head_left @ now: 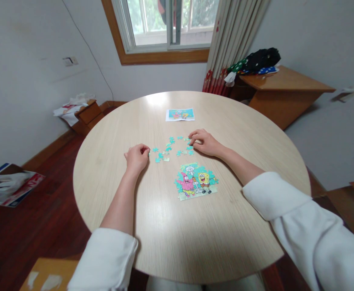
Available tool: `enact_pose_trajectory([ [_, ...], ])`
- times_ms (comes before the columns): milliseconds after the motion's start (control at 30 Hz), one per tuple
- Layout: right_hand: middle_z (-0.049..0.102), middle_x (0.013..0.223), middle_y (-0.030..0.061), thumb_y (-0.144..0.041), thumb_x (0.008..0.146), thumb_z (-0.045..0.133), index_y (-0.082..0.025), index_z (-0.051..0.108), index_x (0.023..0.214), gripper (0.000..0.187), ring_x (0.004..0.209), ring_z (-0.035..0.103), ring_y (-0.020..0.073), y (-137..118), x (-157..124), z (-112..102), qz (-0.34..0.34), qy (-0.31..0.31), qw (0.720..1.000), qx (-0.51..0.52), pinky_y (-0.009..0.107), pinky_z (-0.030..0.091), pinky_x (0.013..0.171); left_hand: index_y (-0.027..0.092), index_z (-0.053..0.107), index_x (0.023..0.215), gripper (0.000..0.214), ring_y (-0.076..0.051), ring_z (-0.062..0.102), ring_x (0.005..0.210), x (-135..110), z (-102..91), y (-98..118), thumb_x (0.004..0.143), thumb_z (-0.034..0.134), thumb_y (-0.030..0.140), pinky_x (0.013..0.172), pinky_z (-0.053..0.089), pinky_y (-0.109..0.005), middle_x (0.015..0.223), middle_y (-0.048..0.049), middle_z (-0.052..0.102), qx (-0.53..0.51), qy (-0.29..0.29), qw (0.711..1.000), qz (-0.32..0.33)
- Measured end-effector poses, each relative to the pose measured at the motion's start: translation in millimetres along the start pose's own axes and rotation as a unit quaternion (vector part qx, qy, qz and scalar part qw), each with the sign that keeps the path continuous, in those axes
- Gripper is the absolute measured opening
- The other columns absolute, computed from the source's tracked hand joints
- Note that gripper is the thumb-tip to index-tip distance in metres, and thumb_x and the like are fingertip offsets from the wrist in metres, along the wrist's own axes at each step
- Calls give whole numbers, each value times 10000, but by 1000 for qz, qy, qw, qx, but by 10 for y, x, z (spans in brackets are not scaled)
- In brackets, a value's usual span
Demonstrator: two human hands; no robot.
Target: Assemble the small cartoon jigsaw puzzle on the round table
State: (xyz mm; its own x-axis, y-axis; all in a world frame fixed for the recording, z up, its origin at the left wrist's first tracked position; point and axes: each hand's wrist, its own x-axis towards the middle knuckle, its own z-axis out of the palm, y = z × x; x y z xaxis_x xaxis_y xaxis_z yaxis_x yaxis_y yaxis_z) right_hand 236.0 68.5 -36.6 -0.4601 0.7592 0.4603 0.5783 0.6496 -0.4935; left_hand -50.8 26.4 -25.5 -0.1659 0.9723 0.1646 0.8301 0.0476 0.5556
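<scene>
A partly joined jigsaw puzzle [196, 182] lies on the table before me, showing a pink starfish, a pale squid figure and a yellow sponge figure on turquoise. Beyond it, several loose puzzle pieces [166, 152], mostly turquoise, are scattered between my hands. My left hand [137, 157] rests at the left of them, thumb and fingers pinched; a sliver of a greenish piece shows at the fingertips. On the right, my right hand [205, 142] is palm down with fingers curved and apart, its fingertips touching or just over pieces at that side of the scatter. Those fingertips partly cover the pieces.
A printed reference picture [180, 114] lies toward the far side of the round wooden table [104, 194]. Behind it are a window and a curtain [228, 44]. Dark spotted cloth [263, 60] sits on a wooden desk [292, 81] at right. A cardboard box [51, 275] stands lower left.
</scene>
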Motion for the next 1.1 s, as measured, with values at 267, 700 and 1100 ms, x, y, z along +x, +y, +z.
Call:
enact_pose_trajectory([
  [267,659,958,78,-115,702,544,-220,635,630,157,945,577,239,-1,2,4,-1,9,1000,8,478,414,942,225,689,789,170,-254,626,930,3,7,-8,814,529,275,917,352,-436,863,-58,725,0,3,1000,2],
  [700,661,950,72,-117,703,553,-222,602,614,147,941,577,241,6,2,4,6,8,1000,10,475,414,939,229,686,789,168,-252,625,931,5,9,-11,816,527,276,918,349,-434,869,-53,726,-3,-1,1000,-1],
  [1100,648,932,66,-132,713,519,-221,644,681,157,937,591,225,-31,-10,1,22,38,998,41,466,431,940,220,693,795,177,-258,630,931,5,12,-19,812,525,276,923,349,-446,866,-63,724,-5,1,1000,5],
])
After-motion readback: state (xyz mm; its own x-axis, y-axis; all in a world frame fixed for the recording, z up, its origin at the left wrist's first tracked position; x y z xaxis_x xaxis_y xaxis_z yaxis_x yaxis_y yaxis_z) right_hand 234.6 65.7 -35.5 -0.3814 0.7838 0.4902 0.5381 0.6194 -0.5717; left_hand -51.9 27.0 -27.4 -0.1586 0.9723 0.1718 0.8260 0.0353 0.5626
